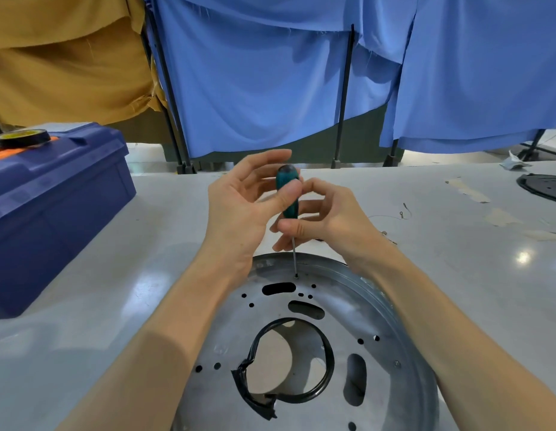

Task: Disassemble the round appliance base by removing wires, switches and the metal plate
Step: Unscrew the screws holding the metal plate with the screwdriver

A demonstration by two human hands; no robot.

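Round silver metal appliance base [342,321], perforated, with a black ring [328,368] at its central opening, laid flat on the white bench [115,275] at the near edge. Teal-handled screwdriver [290,209] held upright, tip set on the base near its far rim. Upper handle pinched between thumb and loosely extended fingers of the left hand [239,206]; lower handle gripped by the curled right hand [329,219]. Blue plastic toolbox [53,197] at left.

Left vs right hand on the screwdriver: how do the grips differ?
Left hand sits higher, at the handle's top; right hand lower, by the shaft. Left fingers are spread with the thumb pressing the handle; right fingers curl round it. Shared: both hold the green screwdriver, tip on the metal plate.
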